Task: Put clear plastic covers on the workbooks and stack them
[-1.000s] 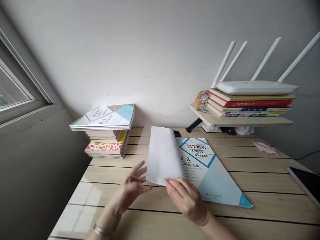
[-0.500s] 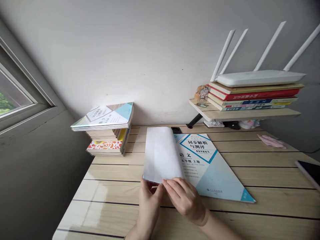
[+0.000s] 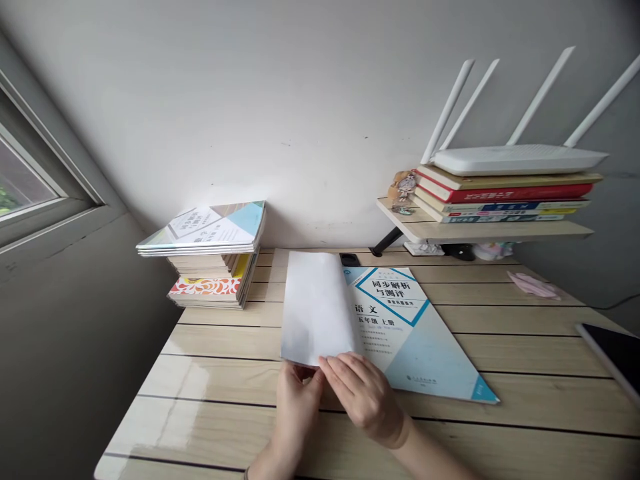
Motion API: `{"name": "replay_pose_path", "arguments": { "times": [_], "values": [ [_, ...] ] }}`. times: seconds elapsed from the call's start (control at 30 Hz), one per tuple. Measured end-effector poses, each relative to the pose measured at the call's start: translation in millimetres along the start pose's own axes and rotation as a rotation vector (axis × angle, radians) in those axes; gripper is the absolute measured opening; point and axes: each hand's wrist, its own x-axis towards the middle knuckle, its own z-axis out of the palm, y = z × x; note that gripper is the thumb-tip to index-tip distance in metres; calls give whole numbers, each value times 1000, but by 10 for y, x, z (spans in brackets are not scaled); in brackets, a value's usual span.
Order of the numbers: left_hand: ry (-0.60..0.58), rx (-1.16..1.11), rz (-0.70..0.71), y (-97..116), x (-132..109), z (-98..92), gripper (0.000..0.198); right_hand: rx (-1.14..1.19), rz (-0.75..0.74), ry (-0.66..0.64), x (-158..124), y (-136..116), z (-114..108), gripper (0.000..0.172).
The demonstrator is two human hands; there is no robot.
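Observation:
A sheet of white paper (image 3: 317, 307) lies curved over the left part of a blue-and-white workbook (image 3: 425, 347) on the table. At the paper's near edge, my left hand (image 3: 297, 400) has its thumb and fingers closed on the left corner, some fingertips hidden beneath it. Just to the right, my right hand (image 3: 365, 400) grips the same edge with its fingers pressed together; its thumb is hidden. The two hands are close together, in front of the workbook's lower left part.
At the back left stands a stack of books (image 3: 210, 267) topped with several workbooks. A white router (image 3: 520, 160) rests on books on a raised shelf (image 3: 500, 231) at the right. A pink cloth-like item (image 3: 534, 285) and a dark-screened device (image 3: 610, 357) lie on the right side.
The whole view has shifted slightly. Both hands keep their hold at the paper's near edge, and the paper's curve looks almost the same.

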Motion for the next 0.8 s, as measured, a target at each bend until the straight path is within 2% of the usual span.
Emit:
{"name": "replay_pose_path", "arguments": {
  "times": [0.13,0.27,0.4,0.6,0.8],
  "values": [
    [-52,29,-34,10,-12,7,27,14,-4,-15,-6,-17,-1,25],
    [-32,7,-24,16,5,-2,24,-27,38,-39,-87,11,-8,24],
    [-32,15,-21,-24,4,2,26,-45,-7,-24,-120,27,-14,25],
    [-168,87,-42,-47,-3,38,26,8,-8,-24,-28,-22,-18,25],
    [-44,47,-22,-51,4,28,19,-55,28,-49,-69,25,-59,20]
  ]
}}
